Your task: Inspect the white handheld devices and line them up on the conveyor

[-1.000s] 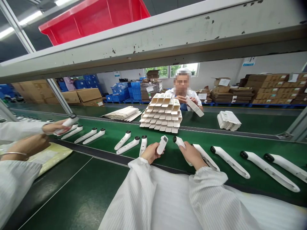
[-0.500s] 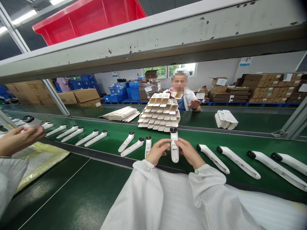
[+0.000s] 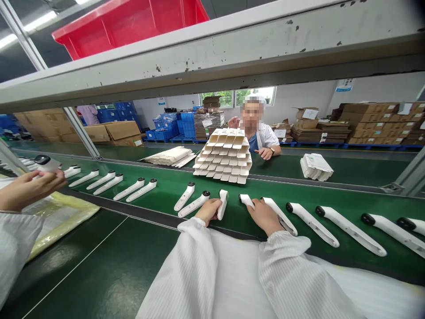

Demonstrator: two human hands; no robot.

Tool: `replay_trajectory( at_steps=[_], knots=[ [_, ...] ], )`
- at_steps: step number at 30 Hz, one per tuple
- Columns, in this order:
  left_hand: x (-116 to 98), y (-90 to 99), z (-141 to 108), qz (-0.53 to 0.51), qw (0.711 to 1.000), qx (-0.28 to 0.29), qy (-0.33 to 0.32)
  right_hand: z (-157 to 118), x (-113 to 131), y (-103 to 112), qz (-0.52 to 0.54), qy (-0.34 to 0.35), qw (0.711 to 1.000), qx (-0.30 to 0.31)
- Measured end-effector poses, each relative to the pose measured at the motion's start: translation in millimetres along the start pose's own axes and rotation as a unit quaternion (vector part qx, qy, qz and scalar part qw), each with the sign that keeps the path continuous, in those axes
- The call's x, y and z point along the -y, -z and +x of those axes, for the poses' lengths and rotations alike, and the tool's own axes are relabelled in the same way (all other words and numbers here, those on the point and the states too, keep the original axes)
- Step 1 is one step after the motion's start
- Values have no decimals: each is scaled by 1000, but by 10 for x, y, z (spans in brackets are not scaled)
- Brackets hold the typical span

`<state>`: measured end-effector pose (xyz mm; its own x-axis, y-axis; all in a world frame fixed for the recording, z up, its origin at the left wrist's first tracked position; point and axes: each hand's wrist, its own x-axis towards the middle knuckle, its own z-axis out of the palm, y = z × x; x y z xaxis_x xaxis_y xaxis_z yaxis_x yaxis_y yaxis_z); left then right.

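My left hand (image 3: 210,210) grips a white handheld device (image 3: 223,204), shaped like an infrared thermometer, between thumb and fingers just above the green belt (image 3: 159,212). To its right, my right hand (image 3: 265,216) is closed over another such device (image 3: 245,200), whose dark-tipped head sticks out past the fingers, low at the belt. Partly behind that hand lies a further device (image 3: 282,217), its hollow side showing. Two devices (image 3: 194,204) rest left of my left hand. More devices (image 3: 312,223) lie slantwise on the right, with dark round heads and open handles.
A stack of open white cartons (image 3: 222,159) stands beyond the belt, flat cartons (image 3: 169,156) beside it. A co-worker (image 3: 262,137) faces me. At left another person's hand (image 3: 33,186) holds a device. A metal shelf (image 3: 199,57) with a red bin (image 3: 133,26) crosses overhead.
Both hands were at one upright device; now they are apart, the right lower on the right with a device, the left on another. Devices on the belt have shifted right. The co-worker's hand has lowered.
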<state>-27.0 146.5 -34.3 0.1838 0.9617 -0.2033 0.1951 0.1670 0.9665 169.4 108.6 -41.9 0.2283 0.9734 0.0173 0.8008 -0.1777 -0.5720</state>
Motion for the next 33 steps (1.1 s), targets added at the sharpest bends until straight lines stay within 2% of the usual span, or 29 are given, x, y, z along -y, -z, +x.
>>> replay_trajectory(
  at_steps=[3,5,7,9,11,13,15,16,17,18,20,21,22,23,25,27,28,29,31,33],
  knots=[
    [-41,-63,-62,-188,975,100,57,-4,6,20,-31,48,996,-64],
    [-74,-103,-107,-244,959,141,41,-3,59,61,31,75,992,-96],
    [-102,-151,-143,-249,955,163,-3,-2,131,98,164,70,983,-54],
    [-125,-210,-166,-211,963,159,-55,-13,197,117,317,51,946,46],
    [-143,-263,-171,-157,971,150,-95,-39,238,124,429,52,894,119],
    [-151,-284,-158,-93,980,129,-115,-69,250,134,490,55,859,139],
    [-142,-249,-131,33,989,46,-133,-93,241,155,524,47,838,144],
    [-130,-209,-116,129,982,-18,-138,-98,232,166,535,41,831,149],
    [-112,-158,-100,236,959,-81,-132,-99,223,173,541,40,825,155],
    [-92,-101,-84,338,926,-127,-115,-96,212,174,543,43,824,158],
    [-48,10,-52,476,864,-149,-68,-76,188,154,520,49,840,149],
    [-30,53,-36,503,852,-138,-50,-63,173,132,490,49,859,138],
    [-15,81,-21,504,854,-125,-43,-47,154,105,442,46,887,121],
    [-6,93,-7,481,868,-114,-45,-33,130,75,375,39,921,97],
    [-3,65,11,370,922,-93,-62,-8,72,17,194,14,980,44],
    [-16,-19,6,189,979,-49,-53,6,12,-21,25,1,1000,8],
    [-26,-77,-6,92,995,-25,-35,9,-11,-28,-32,5,999,-5],
    [-37,-140,-23,2,1000,-7,-14,9,-23,-29,-67,16,997,-21],
    [-61,-272,-67,-128,992,4,20,6,-13,-11,-78,50,993,-72],
    [-86,-394,-109,-196,981,-2,13,-2,44,14,-12,82,991,-108]
  ],
)
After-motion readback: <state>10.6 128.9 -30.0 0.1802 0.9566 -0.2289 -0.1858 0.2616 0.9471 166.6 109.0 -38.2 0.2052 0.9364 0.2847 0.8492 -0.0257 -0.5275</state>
